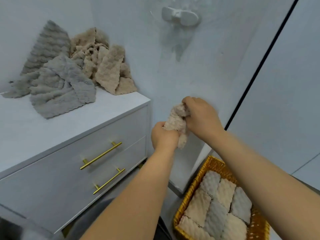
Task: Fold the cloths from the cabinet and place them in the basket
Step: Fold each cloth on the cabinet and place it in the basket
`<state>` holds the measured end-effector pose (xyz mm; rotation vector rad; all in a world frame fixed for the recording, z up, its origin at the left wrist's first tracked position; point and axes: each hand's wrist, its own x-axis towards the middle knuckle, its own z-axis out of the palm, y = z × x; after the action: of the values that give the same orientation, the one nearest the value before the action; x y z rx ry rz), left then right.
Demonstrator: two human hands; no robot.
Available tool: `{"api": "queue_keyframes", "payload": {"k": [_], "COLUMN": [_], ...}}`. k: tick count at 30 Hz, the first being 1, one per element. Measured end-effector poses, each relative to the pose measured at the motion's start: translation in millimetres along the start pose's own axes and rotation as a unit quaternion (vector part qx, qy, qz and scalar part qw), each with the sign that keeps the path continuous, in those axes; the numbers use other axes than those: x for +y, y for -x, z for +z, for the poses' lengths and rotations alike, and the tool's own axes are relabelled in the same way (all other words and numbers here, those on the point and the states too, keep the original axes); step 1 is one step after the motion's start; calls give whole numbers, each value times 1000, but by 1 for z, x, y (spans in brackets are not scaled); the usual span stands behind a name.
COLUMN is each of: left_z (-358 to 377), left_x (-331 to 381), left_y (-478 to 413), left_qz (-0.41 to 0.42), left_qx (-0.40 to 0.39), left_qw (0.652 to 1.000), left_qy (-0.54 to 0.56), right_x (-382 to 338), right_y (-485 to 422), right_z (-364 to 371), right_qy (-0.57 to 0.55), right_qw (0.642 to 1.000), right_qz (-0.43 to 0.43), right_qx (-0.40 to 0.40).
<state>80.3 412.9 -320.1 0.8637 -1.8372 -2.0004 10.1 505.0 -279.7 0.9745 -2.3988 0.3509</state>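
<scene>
Nearest, bottom right: woven golden basket (194,189) low beside the foot of the wall (173,70), packed with folded cloths (216,207), beige and grey, laid flat in rows side by side. Next up, two bare forearms (138,196) reaching in from the bottom edge toward mid-frame. Left hand (163,136) lower and further left, fingers (159,126) curled tight round the lower part of a beige cloth (176,118); right hand (201,115) higher and further right, fingers curled too, pinching the top of that same cloth. Cloth bunched and crumpled between the two hands, held up in the air in front of the wall, loose end hanging down between the wrists, above the basket and well clear of it, just off the right end of the cabinet (52,184). Further back on the left: white cabinet with two shut drawers, gold bar handles (101,155) on the fronts. On the cabinet top, toward the back by the wall: unfolded grey cloths (57,84) heaped on the left, one spread out toward the front edge; unfolded beige cloths (107,70) heaped just beside them on the right, touching the grey ones, near the top's right corner. Farthest, high on the pale wall: white hook (180,15), greyish smudge or shadow under it. Thin black line (259,66) slanting down the wall on the right side, top edge to behind the right forearm.
</scene>
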Motion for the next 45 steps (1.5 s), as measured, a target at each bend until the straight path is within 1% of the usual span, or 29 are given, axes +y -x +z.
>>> {"api": "queue_keyframes", "payload": {"k": [2,4,5,6,7,9,11,12,13,14,15,16,18,19,20,21,23,25,26,29,30,33,35,37,39,42,44,45], "left_z": [28,53,66,77,85,94,101,100,100,100,100,99,98,98,98,99,101,104,104,103,103,99,99,101,103,108,110,109], "left_x": [-23,-46,-56,-65,-74,-91,-106,-109,-114,-117,-120,-121,-129,-135,-138,-144,-157,-167,-170,-182,-184,-199,-207,-214,-221,-227,-231,-233], "left_y": [25,52,62,73,78,84,87,84,80,75,68,62,50,44,41,38,36,34,33,28,26,21,19,18,19,25,26,26], "left_qz": [-36,-70,-84,-101,-113,-138,-163,-166,-162,-154,-146,-137,-115,-104,-83,-63,-35,-35,-41,-38,-35,-33,-45,-67,-109,-179,-181,-174], "left_qx": [13,10,-7,-27,-46,-85,-126,-140,-149,-147,-142,-140,-153,-171,-191,-220,-273,-306,-315,-320,-318,-330,-339,-349,-372,-407,-423,-427], "left_qw": [998,994,993,993,992,987,978,975,974,976,977,978,975,970,963,950,921,901,896,887,884,868,860,854,839,806,784,776], "left_qy": [52,79,78,63,45,17,-21,-36,-48,-53,-57,-66,-111,-141,-174,-211,-274,-304,-309,-331,-340,-369,-379,-379,-383,-391,-416,-431], "right_x": [16,29,39,52,65,88,109,115,123,133,144,157,180,188,193,194,190,184,180,169,166,155,152,155,153,156,157,157], "right_y": [22,46,58,73,84,106,126,130,136,142,149,158,178,188,197,203,210,212,214,226,229,250,265,277,286,301,314,322], "right_z": [-5,-6,-5,-3,1,9,16,19,21,23,24,27,30,34,37,40,49,58,64,82,86,100,110,119,122,129,136,141], "right_qy": [4,-4,-8,-13,-17,-23,-34,-53,-86,-134,-191,-257,-368,-388,-382,-353,-289,-299,-308,-313,-323,-355,-369,-377,-365,-294,-253,-243], "right_qw": [998,993,991,992,993,996,990,980,961,934,899,855,754,712,691,692,721,724,721,732,728,702,682,678,681,696,694,686], "right_qz": [-56,-116,-128,-120,-98,-24,82,143,212,281,339,382,417,418,403,378,331,314,313,315,314,320,341,360,367,359,350,356], "right_qx": [-4,-14,-27,-44,-58,-87,-111,-130,-153,-175,-200,-239,-350,-410,-463,-504,-536,-537,-536,-516,-516,-528,-531,-518,-518,-548,-576,-587]}}
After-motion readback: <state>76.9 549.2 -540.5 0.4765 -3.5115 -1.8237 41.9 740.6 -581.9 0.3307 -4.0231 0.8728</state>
